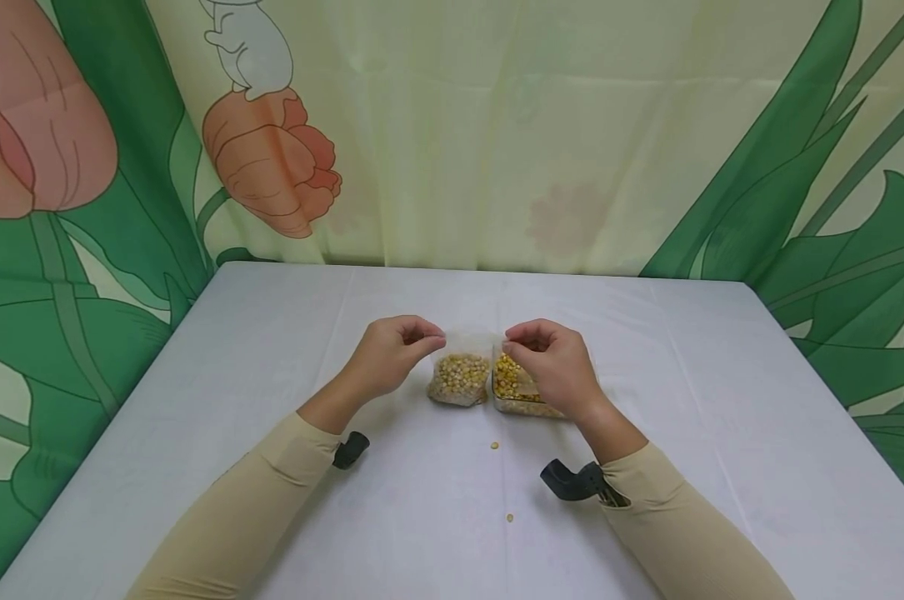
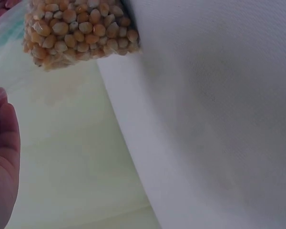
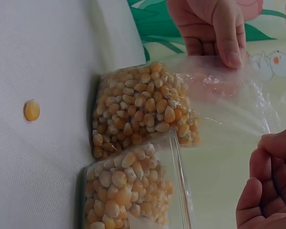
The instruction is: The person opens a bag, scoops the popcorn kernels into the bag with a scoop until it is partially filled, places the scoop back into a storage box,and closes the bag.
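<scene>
A clear plastic bag (image 1: 459,379) part filled with corn kernels stands on the table between the two hands. My left hand (image 1: 393,354) pinches one upper corner of the bag between thumb and fingers. At the opposite upper corner my right hand (image 1: 552,362) pinches the film. The bag's top is drawn out between them in the right wrist view. Right beside the bag is a clear box (image 3: 174,157) of corn kernels (image 3: 119,195), partly hidden under the right hand in the head view. Something pale lies among the kernels in the box.
A white cloth covers the table (image 1: 422,517). One loose kernel (image 1: 494,445) lies in front of the bag, and another kernel (image 1: 509,517) lies nearer the front. A printed curtain (image 1: 452,150) hangs behind the table. Dark wrist mounts (image 1: 571,481) stick out below the sleeves.
</scene>
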{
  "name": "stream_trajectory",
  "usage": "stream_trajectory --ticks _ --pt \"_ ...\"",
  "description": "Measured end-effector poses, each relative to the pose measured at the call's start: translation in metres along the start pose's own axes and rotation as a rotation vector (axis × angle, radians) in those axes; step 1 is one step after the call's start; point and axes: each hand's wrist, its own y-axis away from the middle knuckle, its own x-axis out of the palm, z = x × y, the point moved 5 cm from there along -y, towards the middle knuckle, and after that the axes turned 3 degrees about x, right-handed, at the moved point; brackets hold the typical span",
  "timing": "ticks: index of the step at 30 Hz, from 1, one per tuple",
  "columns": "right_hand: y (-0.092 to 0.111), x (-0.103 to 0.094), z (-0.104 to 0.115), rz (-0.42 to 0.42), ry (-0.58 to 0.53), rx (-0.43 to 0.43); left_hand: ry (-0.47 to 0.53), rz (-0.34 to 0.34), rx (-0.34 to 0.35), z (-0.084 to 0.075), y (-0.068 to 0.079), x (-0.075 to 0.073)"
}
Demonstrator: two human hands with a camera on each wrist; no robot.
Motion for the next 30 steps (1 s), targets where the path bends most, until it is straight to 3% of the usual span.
stream_trajectory --ticks 8,15,23,30 --pt "-0.002 0.001 0.003 0.03 0.014 -0.022 -0.016 0.0 0.044 -0.001 0.0 0.001" --pt "-0.007 0.016 0.02 0.109 0.137 -0.149 0.008 0.001 0.076 -0.003 0.0 0.002" --pt "-0.016 0.042 0.038 0.176 0.306 -0.232 0.012 0.016 0.117 -0.004 0.0 0.001" --pt "-0.019 0.052 0.046 0.169 0.347 -0.326 0.001 0.005 0.144 -0.006 0.0 0.0"
